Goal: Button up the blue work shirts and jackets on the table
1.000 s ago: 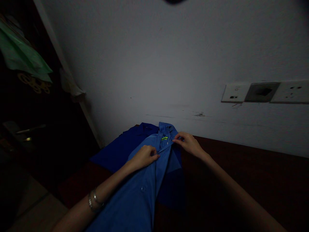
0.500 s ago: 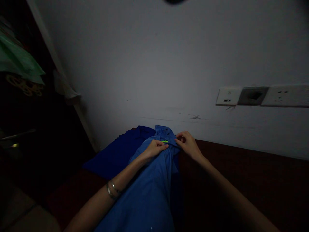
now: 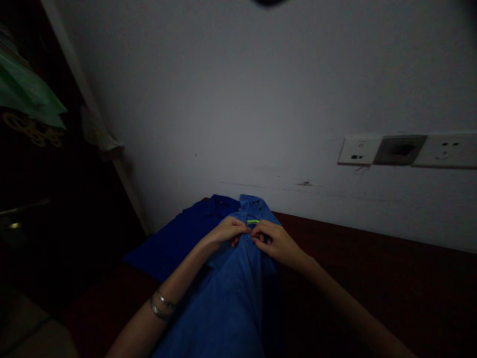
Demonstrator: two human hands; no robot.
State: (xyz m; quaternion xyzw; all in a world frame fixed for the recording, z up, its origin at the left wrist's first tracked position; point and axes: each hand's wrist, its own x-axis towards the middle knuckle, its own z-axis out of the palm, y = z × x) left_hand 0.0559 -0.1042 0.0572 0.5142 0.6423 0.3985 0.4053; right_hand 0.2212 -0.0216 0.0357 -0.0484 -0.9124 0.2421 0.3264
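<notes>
A light blue garment (image 3: 233, 293) lies stretched toward me, its top end near the wall. A narrow yellow-green strip (image 3: 253, 221) shows on it just beyond my fingers. My left hand (image 3: 226, 230), with bracelets on the wrist, pinches the cloth near that top end. Close against it, my right hand (image 3: 276, 242) has thumb and fingers closed on the same garment. The fingertips nearly meet, and the small detail between them is too dark to make out. A darker blue garment (image 3: 177, 238) with a collar lies flat to the left, partly under the lighter one.
Both garments lie on a dark reddish-brown surface (image 3: 350, 258) that meets a pale wall (image 3: 238, 99). Sockets and switch plates (image 3: 400, 150) are on the wall at right. On the left is a dark door (image 3: 74, 199) with a handle and a green cloth (image 3: 30, 87).
My right hand has moved left and slightly down, from the garment's right edge to beside my left hand. My left hand has shifted a little left. The view has turned slightly.
</notes>
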